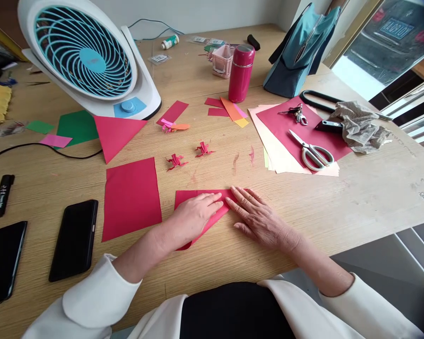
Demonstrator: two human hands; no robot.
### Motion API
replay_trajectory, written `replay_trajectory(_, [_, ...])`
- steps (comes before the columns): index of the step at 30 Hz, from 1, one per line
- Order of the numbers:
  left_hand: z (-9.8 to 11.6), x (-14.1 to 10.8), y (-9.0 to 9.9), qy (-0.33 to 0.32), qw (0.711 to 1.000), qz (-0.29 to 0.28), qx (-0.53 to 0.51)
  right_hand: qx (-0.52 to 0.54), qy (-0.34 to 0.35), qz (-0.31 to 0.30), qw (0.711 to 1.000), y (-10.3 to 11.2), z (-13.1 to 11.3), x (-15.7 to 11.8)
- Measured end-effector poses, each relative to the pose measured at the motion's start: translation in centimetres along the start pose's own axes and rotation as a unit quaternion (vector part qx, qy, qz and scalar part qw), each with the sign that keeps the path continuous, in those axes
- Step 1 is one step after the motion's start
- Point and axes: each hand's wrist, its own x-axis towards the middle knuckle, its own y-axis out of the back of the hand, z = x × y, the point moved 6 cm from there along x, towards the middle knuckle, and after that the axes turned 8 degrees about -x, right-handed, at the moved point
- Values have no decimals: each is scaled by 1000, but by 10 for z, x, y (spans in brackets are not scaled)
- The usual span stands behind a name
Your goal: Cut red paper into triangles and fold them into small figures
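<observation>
A sheet of red paper [187, 194], partly folded over on a diagonal, lies on the wooden table in front of me. My left hand [194, 212] rests flat across its middle and hides much of it. My right hand [257, 214] lies with fingers stretched out, the fingertips on the paper's right end. Toward the near side the folded edge lifts a little in a soft curl. Just beyond the paper sit two small folded red paper figures, one figure [176, 161] left of the other figure [204, 149]. To the left lies a flat red sheet [132, 197].
A fan [92, 61] stands at the back left. Scissors [314, 153], keys [297, 114] and crumpled tissue [360, 127] lie on stacked paper at right. Behind are a pink flask [240, 73] and a blue bag [300, 52]. A phone [74, 240] and a marker [2, 196] lie left.
</observation>
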Motion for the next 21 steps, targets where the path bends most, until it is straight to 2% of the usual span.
replay_trajectory(3, [-8,3,1,21,1000,0,-19,-8,8,-2,1000,0,-1,0])
replay_trajectory(10, [-8,8,8,27,997,-20,-67,-22,20,3,1000,4,-6,0])
replay_trajectory(16, [-7,11,16,-4,994,-27,-104,-34,-14,-2,999,3,-19,-4])
replay_trajectory(21, [-12,14,10,-27,994,-12,-104,-33,-45,-14,998,0,-37,-7])
